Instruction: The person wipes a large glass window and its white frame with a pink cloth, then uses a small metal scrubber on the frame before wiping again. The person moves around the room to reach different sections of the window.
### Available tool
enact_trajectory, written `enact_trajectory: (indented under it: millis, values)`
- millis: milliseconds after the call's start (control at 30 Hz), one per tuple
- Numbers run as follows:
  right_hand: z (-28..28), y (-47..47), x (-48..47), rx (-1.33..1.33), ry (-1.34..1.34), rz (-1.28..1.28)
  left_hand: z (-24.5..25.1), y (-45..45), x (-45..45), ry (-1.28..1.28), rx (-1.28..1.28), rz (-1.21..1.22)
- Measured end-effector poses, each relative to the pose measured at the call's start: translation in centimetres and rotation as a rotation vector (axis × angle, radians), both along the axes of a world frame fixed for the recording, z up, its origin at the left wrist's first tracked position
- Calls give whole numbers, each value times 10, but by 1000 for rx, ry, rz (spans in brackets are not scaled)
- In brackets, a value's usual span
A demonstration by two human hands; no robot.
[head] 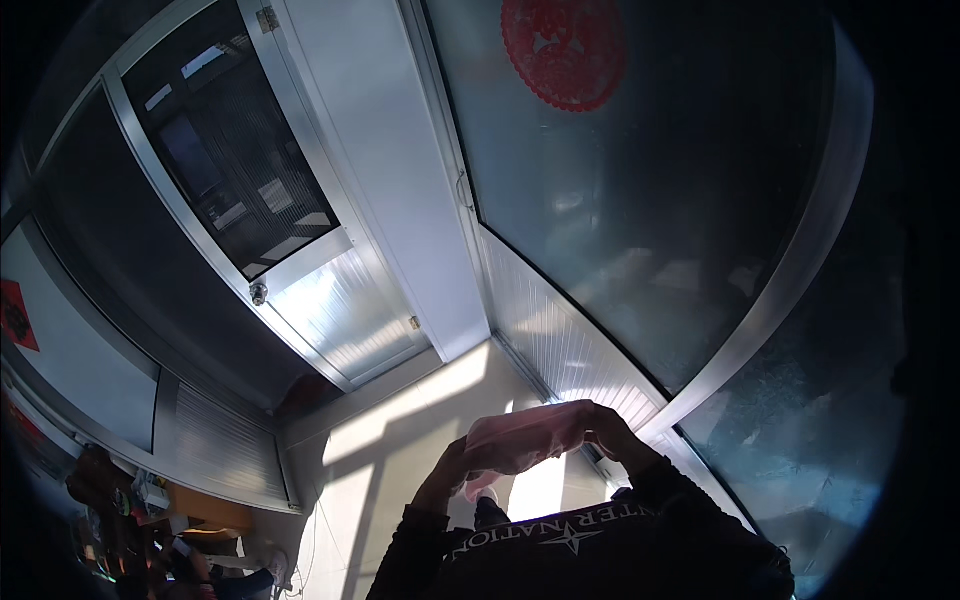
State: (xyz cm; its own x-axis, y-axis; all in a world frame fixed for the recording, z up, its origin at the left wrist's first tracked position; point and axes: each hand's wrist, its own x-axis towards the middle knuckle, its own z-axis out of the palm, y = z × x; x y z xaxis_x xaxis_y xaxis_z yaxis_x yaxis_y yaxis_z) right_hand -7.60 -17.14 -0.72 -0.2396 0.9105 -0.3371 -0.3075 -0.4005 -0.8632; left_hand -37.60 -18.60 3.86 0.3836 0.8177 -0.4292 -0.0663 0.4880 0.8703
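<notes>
In front of my chest, a thin pink cloth or sheet [529, 441] stretches between both hands and hangs loosely along its lower edge. My left hand [448, 474] grips its left end, where a loose pink piece also dangles near my foot. The opposite end is in my right hand [611, 430], with its fingers bent around the material. Light passes through part of it, and folds hide some of my fingertips. My dark top [570, 566] with printed lettering lies just below the hands.
To the right is a large glass panel [637, 187] with a red paper-cut decoration [564, 52]. An aluminium-framed door [341, 307] with a round knob [258, 293] stands ahead on the left. Sunlight falls across the tiled floor [401, 480]. At lower left, another person's leg [251, 583] and cluttered items show.
</notes>
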Motion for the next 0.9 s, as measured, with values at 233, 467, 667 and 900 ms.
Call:
enact_trajectory:
  millis: [233, 467, 667, 900]
  values:
    - [-2, 28, -48, 134, -211, -285, 0, 151, -47, 382, 554, -389]
    - [38, 73, -76, 98, -96, -312, -52, 200, -50, 56, 225, -18]
    - [34, 134, -117, 100, 162, -282, -73, 195, -76, 66, -35, -43]
    - [46, 166, -136, 134, 92, -159, -61, 225, -114, 76, 47, 0]
